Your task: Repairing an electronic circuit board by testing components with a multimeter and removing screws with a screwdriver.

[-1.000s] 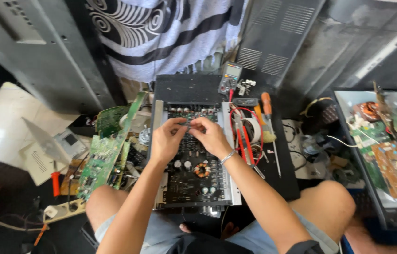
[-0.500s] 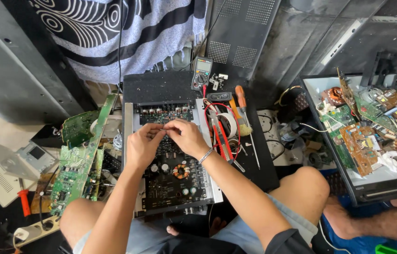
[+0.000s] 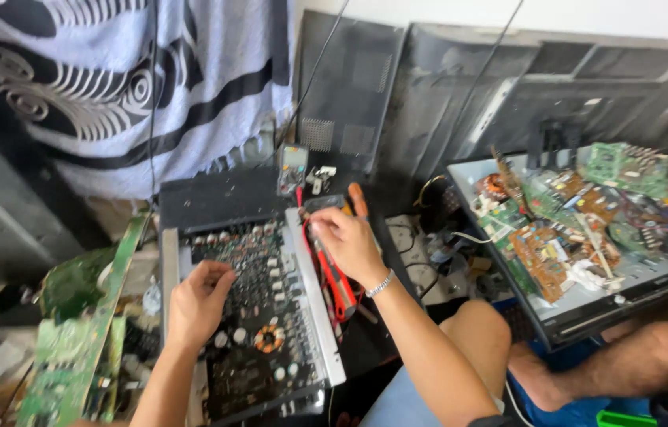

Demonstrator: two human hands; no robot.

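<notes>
Resting on an opened amplifier (image 3: 251, 316), the left hand (image 3: 196, 304) curls loosely, holding nothing.
Right hand (image 3: 350, 241) closes its fingers (image 3: 320, 231) around red probes (image 3: 332, 278) beside the multimeter (image 3: 292, 168).

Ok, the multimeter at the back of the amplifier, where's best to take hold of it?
Grip the multimeter across its two long sides, about mid-body, coming from above. It lies flat on the dark cover, face up, so its narrow sides are exposed. Probe leads run from its near end toward the right hand, so stay off that end.
</notes>
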